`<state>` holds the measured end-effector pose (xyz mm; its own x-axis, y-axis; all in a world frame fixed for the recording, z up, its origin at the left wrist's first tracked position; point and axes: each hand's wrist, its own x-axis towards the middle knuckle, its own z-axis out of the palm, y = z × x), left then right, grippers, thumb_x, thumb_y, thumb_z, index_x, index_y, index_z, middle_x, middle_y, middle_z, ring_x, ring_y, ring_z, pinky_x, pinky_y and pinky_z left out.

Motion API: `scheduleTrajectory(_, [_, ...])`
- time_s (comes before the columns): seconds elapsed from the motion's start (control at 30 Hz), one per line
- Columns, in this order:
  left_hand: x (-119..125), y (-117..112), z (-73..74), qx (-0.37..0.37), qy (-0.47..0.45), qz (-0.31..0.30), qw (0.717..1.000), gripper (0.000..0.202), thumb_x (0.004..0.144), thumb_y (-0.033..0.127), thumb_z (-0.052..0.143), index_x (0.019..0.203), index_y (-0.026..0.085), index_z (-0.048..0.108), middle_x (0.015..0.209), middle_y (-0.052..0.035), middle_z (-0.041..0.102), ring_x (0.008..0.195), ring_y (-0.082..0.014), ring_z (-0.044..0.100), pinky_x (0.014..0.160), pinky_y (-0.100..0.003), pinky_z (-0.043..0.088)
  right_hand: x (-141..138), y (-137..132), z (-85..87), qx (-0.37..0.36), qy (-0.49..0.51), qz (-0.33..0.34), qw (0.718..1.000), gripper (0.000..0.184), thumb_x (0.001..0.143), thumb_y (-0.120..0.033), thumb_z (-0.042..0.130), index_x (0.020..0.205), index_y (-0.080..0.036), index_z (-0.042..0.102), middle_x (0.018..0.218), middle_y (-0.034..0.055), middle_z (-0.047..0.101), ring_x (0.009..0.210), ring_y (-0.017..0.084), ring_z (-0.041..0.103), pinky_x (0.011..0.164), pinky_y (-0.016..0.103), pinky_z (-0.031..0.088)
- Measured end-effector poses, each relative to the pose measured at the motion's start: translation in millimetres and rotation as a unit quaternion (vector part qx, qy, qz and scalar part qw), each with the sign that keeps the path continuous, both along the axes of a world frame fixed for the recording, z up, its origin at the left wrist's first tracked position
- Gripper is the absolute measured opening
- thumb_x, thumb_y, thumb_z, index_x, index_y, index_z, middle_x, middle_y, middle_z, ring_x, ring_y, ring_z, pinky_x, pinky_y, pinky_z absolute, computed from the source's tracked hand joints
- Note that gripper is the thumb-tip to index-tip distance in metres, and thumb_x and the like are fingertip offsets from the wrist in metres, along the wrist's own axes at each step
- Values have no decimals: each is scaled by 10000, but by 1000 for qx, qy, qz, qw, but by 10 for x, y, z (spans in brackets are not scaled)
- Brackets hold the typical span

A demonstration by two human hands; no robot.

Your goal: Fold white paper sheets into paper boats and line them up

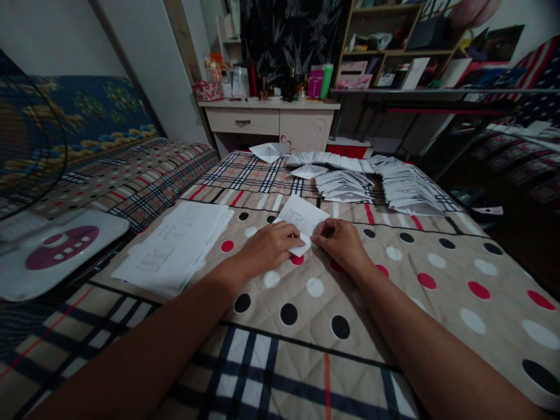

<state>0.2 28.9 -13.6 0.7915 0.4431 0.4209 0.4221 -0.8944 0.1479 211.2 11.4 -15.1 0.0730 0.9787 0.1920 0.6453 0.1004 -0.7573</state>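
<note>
A small folded sheet of paper with printed lines lies tilted on the spotted bedspread, between my two hands. My left hand is closed on its left edge, fingers curled over the lower corner. At the right edge, my right hand pinches the paper between thumb and fingers. Left of my left forearm sits a stack of printed sheets. Beyond the hands lie rows of folded papers, packed closely together, with another long row to the right.
A single folded paper lies near the bed's far edge. Behind the bed stands a white dresser crowded with bottles and boxes. To the left are a white plastic lid or seat and a fan. A shelf desk stands at the back right.
</note>
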Motion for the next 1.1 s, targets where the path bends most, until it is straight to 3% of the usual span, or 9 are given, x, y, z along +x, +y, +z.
scheduleTrajectory(0.1, [39, -12, 2, -5, 28, 26, 999, 385, 798, 78, 596, 1134, 241, 690, 1076, -75, 614, 995, -228, 560, 835, -375, 478, -15, -8, 17, -10, -8, -9, 1000, 15, 645, -199, 623, 634, -190, 620, 563, -6, 623, 483, 120, 517, 487, 238, 346])
scheduleTrajectory(0.17, [57, -4, 0, -48, 14, 40, 998, 347, 829, 117, 593, 1126, 260, 702, 1063, -67, 605, 991, -219, 561, 839, -365, 473, -21, -11, 28, -16, -16, -11, 1000, 10, 647, -195, 621, 640, -188, 625, 570, -3, 629, 493, 124, 532, 492, 238, 346])
scheduleTrajectory(0.27, [66, 37, -23, -143, -49, 57, 987, 219, 893, 231, 570, 1034, 239, 737, 1014, -52, 621, 951, -183, 582, 839, -320, 468, -24, -13, 37, -16, -29, -7, 999, 14, 654, -182, 623, 648, -180, 635, 611, 5, 649, 523, 123, 550, 516, 236, 356])
scheduleTrajectory(0.43, [50, 99, -66, -248, -144, 103, 952, 234, 903, 300, 551, 837, 177, 739, 889, -35, 676, 856, -158, 623, 795, -274, 467, -20, -14, 46, -17, -34, -6, 999, 6, 662, -177, 637, 659, -173, 633, 614, 0, 648, 509, 111, 535, 523, 233, 357])
scheduleTrajectory(0.53, [30, 94, -60, -253, -148, 163, 942, 209, 866, 330, 596, 839, 182, 740, 912, -34, 706, 836, -166, 631, 773, -275, 459, -17, -17, 48, -19, -38, -9, 999, 12, 665, -183, 641, 658, -176, 636, 627, 2, 654, 528, 115, 545, 527, 234, 355])
scheduleTrajectory(0.67, [16, 79, -33, -223, -117, 229, 940, 254, 834, 396, 621, 740, 178, 709, 800, -21, 689, 716, -150, 591, 686, -269, 419, -9, -6, 27, -20, -38, -9, 999, 23, 666, -196, 647, 667, -177, 636, 620, 3, 651, 532, 120, 545, 516, 233, 349])
scheduleTrajectory(0.8, [13, 86, -25, -218, -117, 216, 944, 355, 866, 422, 564, 643, 163, 657, 716, -13, 638, 659, -129, 544, 634, -260, 376, -3, 5, -1, -17, -28, -3, 999, 15, 666, -188, 640, 674, -177, 632, 620, 3, 650, 530, 118, 544, 511, 227, 353])
scheduleTrajectory(0.93, [-1, 91, -28, -274, -168, 171, 932, 294, 839, 379, 606, 657, 153, 653, 749, -14, 632, 679, -121, 548, 639, -248, 388, -12, -4, 11, -23, -28, -8, 999, 5, 673, -177, 632, 669, -180, 630, 619, 3, 649, 526, 118, 542, 502, 225, 347])
scheduleTrajectory(1.1, [-9, 88, -16, -291, -176, 166, 925, 283, 813, 358, 632, 624, 148, 610, 690, 1, 590, 649, -114, 521, 627, -250, 374, -21, -13, 37, -27, -34, -7, 999, 16, 674, -167, 633, 662, -178, 630, 598, 0, 639, 512, 115, 534, 498, 223, 344])
